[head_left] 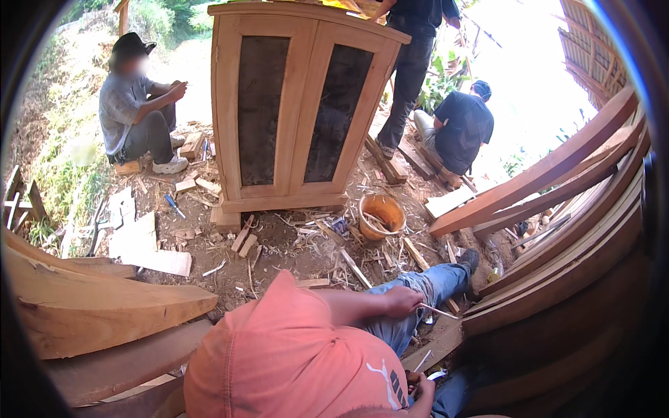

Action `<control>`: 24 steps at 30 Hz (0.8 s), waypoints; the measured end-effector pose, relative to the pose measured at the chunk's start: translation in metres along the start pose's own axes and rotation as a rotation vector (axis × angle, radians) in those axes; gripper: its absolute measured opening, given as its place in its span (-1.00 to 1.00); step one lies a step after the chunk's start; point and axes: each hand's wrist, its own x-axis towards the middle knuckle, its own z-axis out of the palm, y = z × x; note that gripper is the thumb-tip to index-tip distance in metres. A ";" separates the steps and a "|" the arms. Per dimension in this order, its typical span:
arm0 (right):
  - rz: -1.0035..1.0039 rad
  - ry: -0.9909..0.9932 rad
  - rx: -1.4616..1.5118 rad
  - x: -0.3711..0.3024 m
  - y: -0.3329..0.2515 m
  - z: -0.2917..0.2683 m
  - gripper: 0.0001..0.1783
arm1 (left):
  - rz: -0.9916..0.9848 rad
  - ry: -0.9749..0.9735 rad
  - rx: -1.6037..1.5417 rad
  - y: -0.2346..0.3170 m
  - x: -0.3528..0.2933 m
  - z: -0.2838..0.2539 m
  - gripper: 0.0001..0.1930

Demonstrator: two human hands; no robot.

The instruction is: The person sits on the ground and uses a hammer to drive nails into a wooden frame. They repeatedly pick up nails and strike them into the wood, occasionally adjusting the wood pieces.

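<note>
From the sleeve of my orange shirt my left forearm reaches right across my jeans. My left hand [403, 302] is closed round a thin pale wooden stick [440, 311], whose free end points right toward the stacked timbers. Lower down, near the bottom edge, my right hand [423, 398] is curled beside my lap. Its fingers close on a small brown-handled tool [413, 377]; a bright, blade-like piece [437, 375] shows next to it. Another thin pale stick [423, 360] lies just above that hand. My shirt partly hides the right hand and its grip.
A wooden cabinet [296, 118] with dark door panels stands ahead. Beside it are an orange bucket [382, 226] holding wood pieces and a blue-handled tool [174, 206]. Timbers [543, 164] lean at right; planks [111, 306] lie left. Shavings litter the ground. Three other people are nearby.
</note>
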 end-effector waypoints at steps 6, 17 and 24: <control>-0.106 0.323 -0.198 0.020 -0.010 -0.006 -0.58 | 0.142 0.083 -0.027 0.001 -0.012 0.002 -0.74; -0.109 0.065 0.052 0.013 0.008 -0.014 -0.83 | -0.114 -0.014 -0.069 -0.002 -0.044 0.015 -0.73; -0.197 0.123 0.325 -0.028 -0.001 -0.012 -0.79 | -0.195 -0.036 -0.100 0.005 -0.047 0.015 -0.71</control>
